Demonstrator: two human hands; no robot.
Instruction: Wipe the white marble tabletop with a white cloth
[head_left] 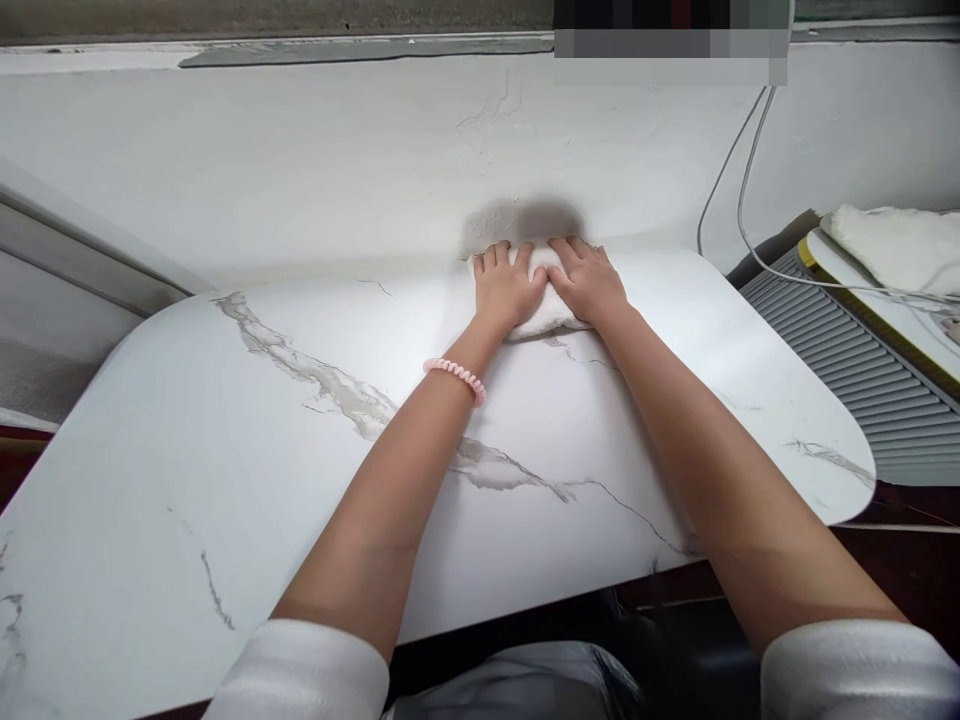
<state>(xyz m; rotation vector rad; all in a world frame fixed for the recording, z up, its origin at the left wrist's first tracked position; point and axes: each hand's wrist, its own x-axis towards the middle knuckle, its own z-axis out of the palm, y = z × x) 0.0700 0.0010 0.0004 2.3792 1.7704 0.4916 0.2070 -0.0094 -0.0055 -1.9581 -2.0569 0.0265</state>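
Note:
Both my hands press down on a white cloth [541, 312] at the far edge of a white marble-patterned table [247, 450], close to the white wall. My left hand [506, 285] lies on the cloth's left part with fingers stretched forward and close together; a pink bead bracelet [455, 377] circles that wrist. My right hand [589, 280] lies flat on the cloth's right part, fingers extended toward the wall. Most of the cloth is hidden under the two hands.
A grey ribbed unit [847, 370] stands to the right of the table, with a white fluffy cloth [892, 245] on a board on top. Two thin cables [739, 170] hang down the wall. A grey ledge [67, 250] runs at the left.

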